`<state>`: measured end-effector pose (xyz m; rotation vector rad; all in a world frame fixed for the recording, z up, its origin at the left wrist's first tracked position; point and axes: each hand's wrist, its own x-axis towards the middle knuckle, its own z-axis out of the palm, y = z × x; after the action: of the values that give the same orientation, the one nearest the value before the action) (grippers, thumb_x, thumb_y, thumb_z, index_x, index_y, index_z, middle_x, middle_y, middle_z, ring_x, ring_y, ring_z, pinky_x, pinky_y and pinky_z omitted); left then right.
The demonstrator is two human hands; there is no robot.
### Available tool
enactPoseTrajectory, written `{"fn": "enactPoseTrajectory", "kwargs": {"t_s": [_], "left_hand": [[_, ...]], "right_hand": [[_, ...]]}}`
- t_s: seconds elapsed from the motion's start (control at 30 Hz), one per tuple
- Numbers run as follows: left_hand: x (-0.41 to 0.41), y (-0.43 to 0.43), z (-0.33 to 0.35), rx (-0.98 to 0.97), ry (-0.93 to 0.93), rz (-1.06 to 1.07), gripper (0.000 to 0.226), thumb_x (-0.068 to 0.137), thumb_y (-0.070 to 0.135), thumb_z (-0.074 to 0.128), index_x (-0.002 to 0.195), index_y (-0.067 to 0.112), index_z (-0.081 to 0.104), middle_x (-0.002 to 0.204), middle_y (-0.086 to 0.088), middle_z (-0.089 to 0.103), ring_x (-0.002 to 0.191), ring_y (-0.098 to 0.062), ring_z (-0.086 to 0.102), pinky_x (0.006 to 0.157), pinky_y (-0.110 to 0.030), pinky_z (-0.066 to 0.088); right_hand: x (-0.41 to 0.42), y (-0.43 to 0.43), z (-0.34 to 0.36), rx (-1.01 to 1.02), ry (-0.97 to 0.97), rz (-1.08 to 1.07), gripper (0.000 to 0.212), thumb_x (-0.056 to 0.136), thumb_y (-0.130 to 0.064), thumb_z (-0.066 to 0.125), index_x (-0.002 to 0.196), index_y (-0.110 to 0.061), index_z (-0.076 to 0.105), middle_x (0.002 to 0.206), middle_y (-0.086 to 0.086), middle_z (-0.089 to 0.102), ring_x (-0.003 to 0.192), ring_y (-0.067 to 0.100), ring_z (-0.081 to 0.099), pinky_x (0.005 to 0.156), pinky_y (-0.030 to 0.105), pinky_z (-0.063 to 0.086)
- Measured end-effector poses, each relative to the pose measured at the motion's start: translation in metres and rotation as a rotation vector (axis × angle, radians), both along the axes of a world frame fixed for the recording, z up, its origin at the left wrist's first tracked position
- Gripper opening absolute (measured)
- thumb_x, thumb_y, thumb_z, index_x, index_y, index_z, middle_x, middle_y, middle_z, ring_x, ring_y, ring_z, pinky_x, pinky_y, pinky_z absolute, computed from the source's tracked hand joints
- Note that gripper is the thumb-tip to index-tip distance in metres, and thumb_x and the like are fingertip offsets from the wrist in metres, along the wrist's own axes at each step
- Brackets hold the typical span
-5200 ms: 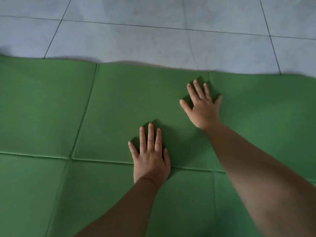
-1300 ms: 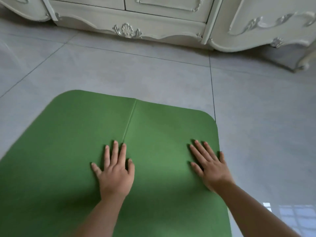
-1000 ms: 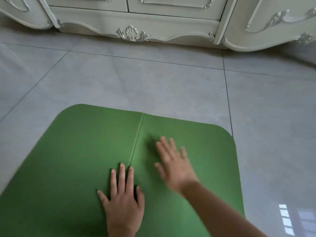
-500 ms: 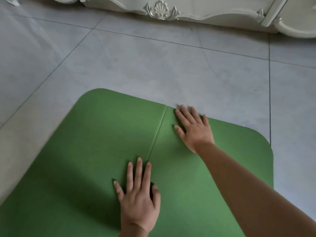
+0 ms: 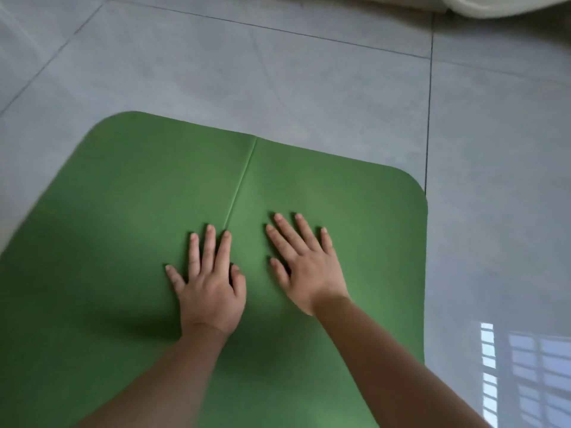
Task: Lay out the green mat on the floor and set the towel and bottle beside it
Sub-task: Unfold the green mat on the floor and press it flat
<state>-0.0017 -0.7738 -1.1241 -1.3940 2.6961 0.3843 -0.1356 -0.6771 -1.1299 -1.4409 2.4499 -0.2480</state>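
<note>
My forearms enter from the near edge of the view, cut off above the wrist, and cover part of the green mat [image 5: 139,196]. The mat lies flat on the tiled floor [image 5: 278,72]. Its near end and left side run out of frame. To the right of the mat's near part, the glossy tiles carry a window reflection [image 5: 525,375].

My left hand [image 5: 210,291] rests palm down at the middle of the mat, fingers straight and slightly spread, grasping nothing. Its index fingertip lies at the near end of the visible fold crease [image 5: 241,180]. My right hand [image 5: 306,267] lies flat on the mat just right of the crease, fingers straight and released.

The crease runs to the mat's far edge, which has two rounded corners. Beyond the mat's far right corner stands pale furniture [image 5: 506,4]. It is cut off at the top edge, so I cannot tell its type.
</note>
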Motion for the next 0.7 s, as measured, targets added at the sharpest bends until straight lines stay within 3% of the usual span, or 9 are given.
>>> {"fn": "enactPoseTrajectory", "kwargs": {"t_s": [0.1, 0.27, 0.33, 0.4, 0.5, 0.57, 0.63, 0.67, 0.7], "left_hand": [[0.002, -0.002, -0.005, -0.023, -0.006, -0.013, 0.061, 0.089, 0.036, 0.021, 0.149, 0.029, 0.016, 0.157, 0.01, -0.005, 0.146, -0.015, -0.006, 0.111, -0.062, 0.003], [0.002, -0.002, -0.008, -0.043, 0.001, -0.008, 0.059, 0.093, 0.034, 0.03, 0.15, 0.029, 0.015, 0.159, 0.008, -0.002, 0.146, -0.016, -0.006, 0.111, -0.061, 0.001], [0.002, -0.004, -0.007, -0.039, 0.014, -0.001, 0.059, 0.092, 0.034, 0.03, 0.149, 0.029, 0.015, 0.159, 0.008, -0.002, 0.146, -0.015, -0.006, 0.111, -0.061, 0.001], [0.002, -0.004, -0.006, -0.023, 0.013, -0.001, 0.06, 0.092, 0.036, 0.033, 0.149, 0.031, 0.014, 0.159, 0.01, -0.002, 0.146, -0.014, -0.006, 0.112, -0.058, 0.001], [0.009, -0.015, 0.004, 0.006, 0.074, -0.066, 0.06, 0.09, 0.038, 0.042, 0.147, 0.037, 0.021, 0.158, 0.014, 0.004, 0.145, -0.011, 0.005, 0.114, -0.045, 0.007], [0.027, -0.051, 0.007, -0.035, 0.036, -0.088, 0.059, 0.091, 0.041, 0.043, 0.146, 0.034, 0.027, 0.158, 0.01, 0.009, 0.143, -0.014, 0.014, 0.112, -0.039, 0.012], [0.058, -0.096, 0.008, -0.039, -0.084, 0.108, 0.065, 0.092, 0.056, 0.033, 0.15, 0.032, 0.014, 0.16, -0.001, -0.001, 0.146, -0.02, 0.005, 0.114, -0.049, 0.009], [0.073, -0.116, 0.008, -0.021, -0.132, 0.234, 0.071, 0.09, 0.064, 0.025, 0.15, 0.033, 0.006, 0.159, -0.005, -0.007, 0.146, -0.023, -0.002, 0.113, -0.056, 0.007], [0.085, -0.129, 0.007, -0.006, -0.165, 0.316, 0.074, 0.087, 0.069, 0.018, 0.15, 0.034, -0.002, 0.158, -0.006, -0.012, 0.146, -0.025, -0.008, 0.111, -0.063, 0.007]], "right_hand": [[-0.046, 0.054, -0.002, 0.076, 0.092, -0.205, 0.055, 0.096, -0.048, 0.013, 0.141, -0.038, -0.017, 0.149, -0.019, -0.022, 0.136, 0.007, -0.024, 0.115, 0.041, -0.008], [-0.052, 0.086, 0.016, 0.257, 0.084, -0.468, 0.058, 0.099, -0.041, 0.017, 0.151, -0.022, -0.003, 0.157, -0.002, -0.015, 0.145, 0.019, -0.013, 0.116, 0.049, 0.0], [-0.007, 0.061, 0.02, 0.147, 0.068, -0.431, 0.06, 0.099, -0.04, 0.023, 0.151, -0.017, 0.004, 0.158, 0.002, -0.011, 0.145, 0.024, -0.015, 0.114, 0.052, -0.003], [0.051, 0.036, 0.021, 0.019, -0.034, -0.256, 0.059, 0.097, -0.04, 0.024, 0.151, -0.022, 0.005, 0.155, -0.004, -0.014, 0.139, 0.023, -0.027, 0.112, 0.054, -0.007], [0.1, 0.02, 0.014, 0.09, -0.056, -0.058, 0.06, 0.094, -0.047, 0.013, 0.149, -0.033, -0.007, 0.145, -0.014, -0.032, 0.129, 0.021, -0.04, 0.107, 0.056, -0.02], [0.098, 0.019, 0.01, 0.111, 0.035, -0.066, 0.06, 0.091, -0.049, 0.009, 0.148, -0.033, -0.003, 0.15, -0.013, -0.024, 0.138, 0.025, -0.026, 0.108, 0.059, -0.011], [0.094, 0.015, 0.018, 0.164, 0.096, -0.055, 0.061, 0.089, -0.05, 0.015, 0.147, -0.03, 0.016, 0.155, -0.005, 0.006, 0.143, 0.03, 0.007, 0.108, 0.06, 0.012], [0.092, 0.006, 0.02, 0.184, 0.113, -0.064, 0.062, 0.089, -0.053, 0.014, 0.146, -0.03, 0.015, 0.155, -0.003, 0.01, 0.142, 0.031, 0.011, 0.108, 0.057, 0.015], [0.089, -0.007, 0.02, 0.198, 0.114, -0.055, 0.064, 0.088, -0.056, 0.008, 0.146, -0.031, 0.002, 0.156, -0.002, 0.001, 0.143, 0.031, 0.001, 0.11, 0.055, 0.008]]}}
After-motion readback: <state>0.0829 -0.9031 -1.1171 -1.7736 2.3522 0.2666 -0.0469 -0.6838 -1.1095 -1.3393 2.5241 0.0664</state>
